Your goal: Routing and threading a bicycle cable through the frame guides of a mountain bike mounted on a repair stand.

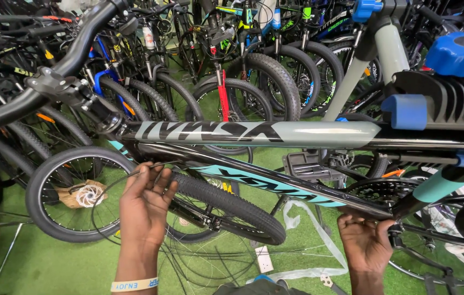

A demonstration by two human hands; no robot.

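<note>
Bike frame [254, 134], clamped in stand [439, 104] across mid-frame: left hand [144, 205], lower left, is pinching a thin black cable [100, 191] near the down tube, right hand [366, 243], lower right, is curling its fingers under the frame by the chainring [382, 191]; cable routing looking unfinished, loose loops hanging.

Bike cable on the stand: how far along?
Done: frame is clamped in the blue-and-black repair stand. In hand: left hand holds a thin cable by the down tube; right hand steadies the frame near the chainring. Left: cable loops hang loose.
</note>
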